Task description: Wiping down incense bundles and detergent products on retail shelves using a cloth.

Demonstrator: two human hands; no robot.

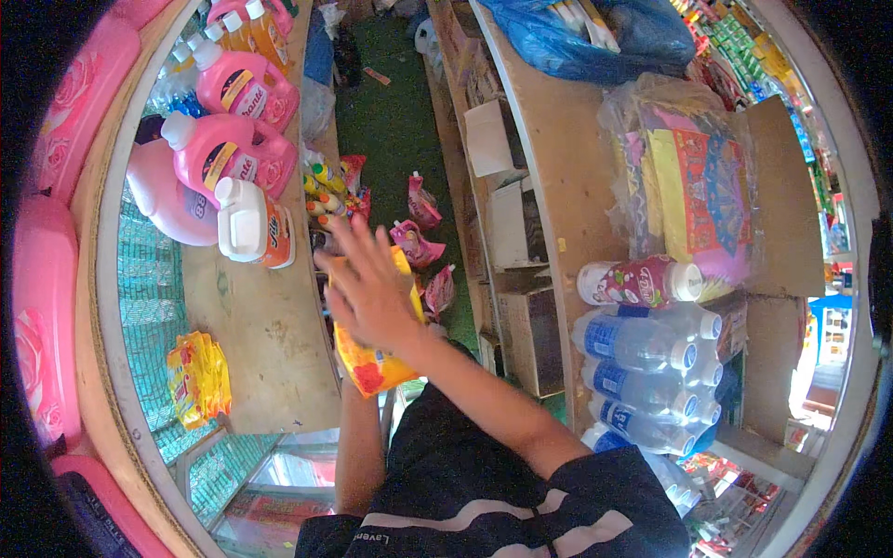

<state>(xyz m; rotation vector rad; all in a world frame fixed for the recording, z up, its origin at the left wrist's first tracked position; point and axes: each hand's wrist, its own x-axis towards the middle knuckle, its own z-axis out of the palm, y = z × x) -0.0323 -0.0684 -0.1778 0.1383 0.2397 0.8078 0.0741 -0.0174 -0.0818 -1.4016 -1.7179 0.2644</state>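
Note:
A yellow packet with a red picture is held up in front of my body. My right hand lies over its upper face with fingers stretched out and apart, slightly blurred. From below, my left forearm reaches up to the packet's underside. The packet hides most of my left hand, which supports it from beneath. To the left, several similar yellow packets lie stacked on a wooden shelf.
Pink jugs and a white bottle with an orange label stand on the left shelf. Pink bags lie on the green floor. Packs of clear bottles and a cardboard box sit on the right shelf.

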